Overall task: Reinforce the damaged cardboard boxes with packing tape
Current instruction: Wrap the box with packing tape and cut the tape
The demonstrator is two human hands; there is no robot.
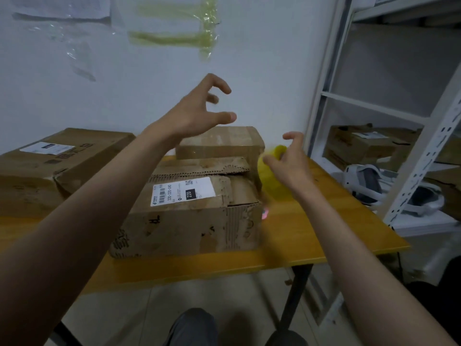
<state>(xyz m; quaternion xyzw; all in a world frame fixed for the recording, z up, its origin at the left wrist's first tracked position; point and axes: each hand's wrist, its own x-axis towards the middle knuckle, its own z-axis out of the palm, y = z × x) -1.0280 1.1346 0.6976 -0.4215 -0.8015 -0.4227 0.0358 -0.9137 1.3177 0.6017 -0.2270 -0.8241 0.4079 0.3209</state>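
Note:
A worn cardboard box [189, 218] with a white shipping label and a torn top flap sits in the middle of the orange table [311, 236]. Behind it stands a smaller taped box [224, 143]. My left hand [197, 111] hovers in the air above that smaller box, fingers spread and curved, holding nothing. My right hand [289, 161] is at the right of the boxes and grips a blurred yellowish roll of packing tape [270, 176]. Something small and pink [265, 214] shows under the roll by the box's right side, too blurred to identify.
A large flat cardboard box [50, 168] lies on the table's left part. A white metal shelf [389, 136] stands at the right with more boxes [366, 143] and pale shoes [374, 186]. Old tape strips [184, 33] hang on the wall. My knees show below the table edge.

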